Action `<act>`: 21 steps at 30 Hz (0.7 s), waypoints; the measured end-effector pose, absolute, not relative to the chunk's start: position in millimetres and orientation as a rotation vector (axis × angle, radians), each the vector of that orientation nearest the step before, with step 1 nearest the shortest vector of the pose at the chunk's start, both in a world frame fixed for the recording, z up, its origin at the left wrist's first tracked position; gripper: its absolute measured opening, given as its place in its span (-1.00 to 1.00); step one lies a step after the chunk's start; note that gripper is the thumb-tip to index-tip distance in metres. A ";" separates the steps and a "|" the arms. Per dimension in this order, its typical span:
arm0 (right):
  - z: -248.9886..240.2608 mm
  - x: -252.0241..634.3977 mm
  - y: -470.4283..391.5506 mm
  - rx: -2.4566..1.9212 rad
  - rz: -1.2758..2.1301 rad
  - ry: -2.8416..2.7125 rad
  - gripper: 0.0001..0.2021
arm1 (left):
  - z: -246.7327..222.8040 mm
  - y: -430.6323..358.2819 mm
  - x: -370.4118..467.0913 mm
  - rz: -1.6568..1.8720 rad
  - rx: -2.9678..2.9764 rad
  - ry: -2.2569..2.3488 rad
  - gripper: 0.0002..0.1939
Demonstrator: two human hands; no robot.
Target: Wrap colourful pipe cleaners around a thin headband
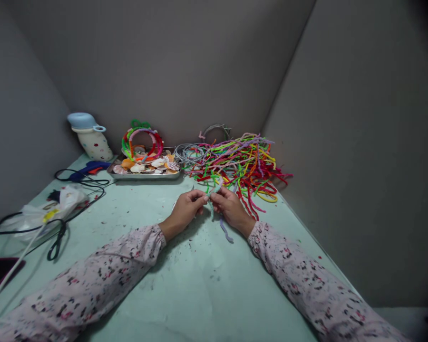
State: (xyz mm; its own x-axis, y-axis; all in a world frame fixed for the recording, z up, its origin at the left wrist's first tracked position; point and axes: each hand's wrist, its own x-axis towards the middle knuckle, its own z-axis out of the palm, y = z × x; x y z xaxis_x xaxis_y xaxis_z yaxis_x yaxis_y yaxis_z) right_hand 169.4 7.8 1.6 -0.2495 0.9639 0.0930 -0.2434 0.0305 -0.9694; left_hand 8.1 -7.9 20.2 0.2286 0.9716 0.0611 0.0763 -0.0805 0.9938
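My left hand [186, 210] and my right hand [232, 209] meet over the table, fingertips almost touching. Both are closed in a pinch on a pale green pipe cleaner [211, 212], whose short end hangs down between them. From beneath my right hand a lavender pipe cleaner [227, 231] trails onto the table. A thin grey curve, perhaps wire, shows beside my left hand; most of it is hidden. Just beyond the fingers lies a large tangled pile of coloured pipe cleaners [249, 159], with coiled grey wire rings [191, 154] at its left.
A metal tray [146, 176] holds seashells [159, 163] and finished-looking fuzzy rings [142, 142]. Left of it stands a white bottle with a blue lid [92, 137]. Black cables [89, 202] and a plastic bag [66, 199] lie at the left. Grey walls enclose the table's back and right.
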 end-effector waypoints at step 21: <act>-3.9 170.4 14.7 -0.814 1.504 -1.172 -0.75 | 16.6 -9.7 12.0 1.168 1.566 1.212 -0.72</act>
